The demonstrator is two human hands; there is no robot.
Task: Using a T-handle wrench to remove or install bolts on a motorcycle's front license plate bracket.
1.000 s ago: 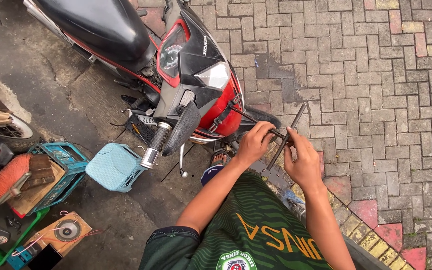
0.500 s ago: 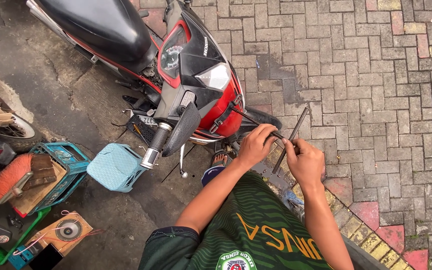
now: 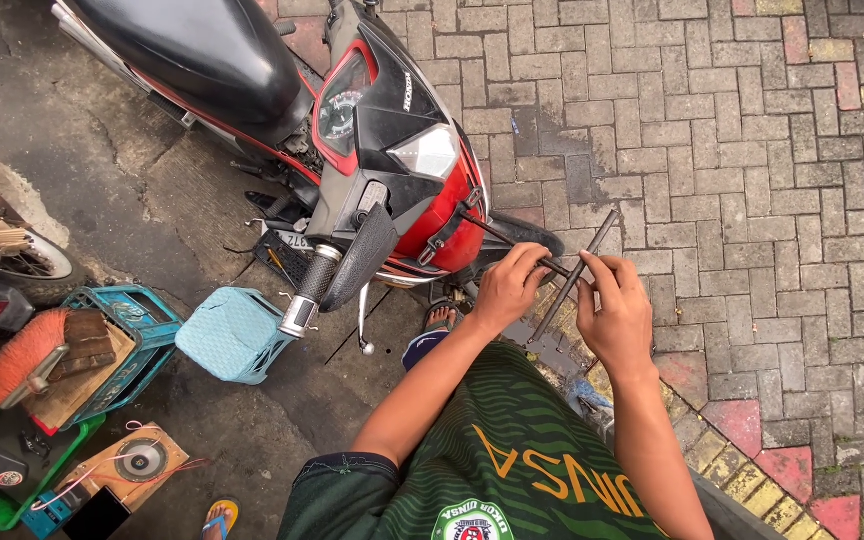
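Left hand [image 3: 508, 290] and right hand [image 3: 614, 318] close together, both clamped on long dark metal rods [image 3: 574, 275]. Rod axis diagonal, upper tip beyond right hand, second rod crossing toward red motorcycle [image 3: 392, 170] ahead-left. Light-blue stool [image 3: 234, 333] left of left hand; round green-white emblem on shirt [image 3: 512, 470] below.
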